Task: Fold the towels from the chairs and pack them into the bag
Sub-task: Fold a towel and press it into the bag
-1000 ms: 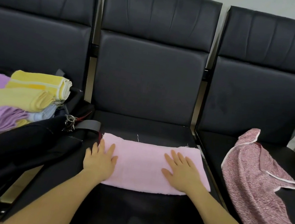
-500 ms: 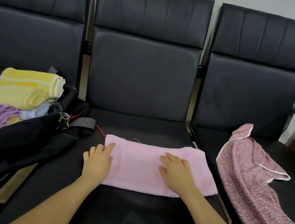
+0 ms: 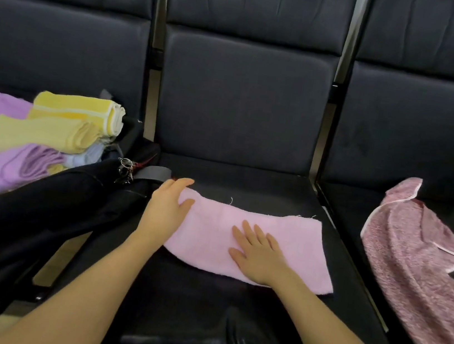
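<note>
Pink towel under both hands: soft matt terry cloth, frayed threads on its far edge. Chair seat below the grip: black leatherette, glossy, creased near the front. Bag left of the grip: dark matt fabric, metal key ring. Mauve towel to the right: coarse mottled cloth, white trim.

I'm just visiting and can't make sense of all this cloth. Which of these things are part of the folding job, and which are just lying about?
Part of the job:
pink towel, under left hand and right hand
mauve towel, unfolded, right chair
black bag
folded towels in it

Just lying about:
key ring on the bag
</note>
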Demonstrator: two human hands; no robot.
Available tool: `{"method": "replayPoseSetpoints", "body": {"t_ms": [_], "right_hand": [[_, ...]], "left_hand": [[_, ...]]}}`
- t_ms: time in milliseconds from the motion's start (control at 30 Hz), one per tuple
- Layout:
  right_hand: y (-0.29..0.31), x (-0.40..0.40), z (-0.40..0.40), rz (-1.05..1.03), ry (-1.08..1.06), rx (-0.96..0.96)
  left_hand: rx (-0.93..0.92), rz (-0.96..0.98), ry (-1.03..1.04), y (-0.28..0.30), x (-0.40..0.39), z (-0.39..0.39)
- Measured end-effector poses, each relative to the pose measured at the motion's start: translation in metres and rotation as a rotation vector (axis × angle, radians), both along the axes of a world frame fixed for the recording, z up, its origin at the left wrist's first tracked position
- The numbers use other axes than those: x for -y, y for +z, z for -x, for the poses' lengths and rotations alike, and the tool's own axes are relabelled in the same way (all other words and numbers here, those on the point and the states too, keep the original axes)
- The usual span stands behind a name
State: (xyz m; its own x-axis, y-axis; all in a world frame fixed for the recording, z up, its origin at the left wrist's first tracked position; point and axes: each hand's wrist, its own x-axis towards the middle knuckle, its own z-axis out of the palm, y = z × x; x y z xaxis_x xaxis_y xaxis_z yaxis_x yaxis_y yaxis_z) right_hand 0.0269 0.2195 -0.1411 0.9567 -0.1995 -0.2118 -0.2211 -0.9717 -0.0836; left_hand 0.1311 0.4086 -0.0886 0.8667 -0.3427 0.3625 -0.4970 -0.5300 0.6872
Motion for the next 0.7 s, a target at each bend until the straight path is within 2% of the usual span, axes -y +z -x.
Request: {"method": "replayPoseSetpoints", "body": {"t_ms": [167,267,300,333,467,500,600,700], "right_hand": [[0.002,-0.037,-0.025,-0.290,0.003,0.019],[0.008,-0.034,-0.026,-0.766,-0.074,0.156],[0.010,-0.030,-0.022,-0.867,-0.110,0.222],[0.012,-0.024,-0.018,-0.845,-0.130,0.297],[0.017,0.010,0.002,-0.230,-0.211,0.494],[0.020,0.019,0.010,-0.193,-0.271,0.514],[0.028,0.038,0.034,-0.279,-0.395,0.459],[0.030,0.041,0.047,-0.387,-0.417,0.446]], "left_hand": [[0.066,0.118,-0.064,0.024,-0.010,0.006],[0.114,0.094,-0.113,0.027,-0.007,0.012],[0.127,0.083,-0.122,0.028,-0.005,0.014],[0.137,0.075,-0.131,0.028,-0.002,0.017],[0.212,-0.024,-0.198,0.022,0.021,0.029],[0.211,-0.044,-0.225,0.019,0.029,0.033],[0.127,-0.042,-0.258,0.014,0.054,0.047],[0.034,0.078,-0.205,0.015,0.080,0.063]]}}
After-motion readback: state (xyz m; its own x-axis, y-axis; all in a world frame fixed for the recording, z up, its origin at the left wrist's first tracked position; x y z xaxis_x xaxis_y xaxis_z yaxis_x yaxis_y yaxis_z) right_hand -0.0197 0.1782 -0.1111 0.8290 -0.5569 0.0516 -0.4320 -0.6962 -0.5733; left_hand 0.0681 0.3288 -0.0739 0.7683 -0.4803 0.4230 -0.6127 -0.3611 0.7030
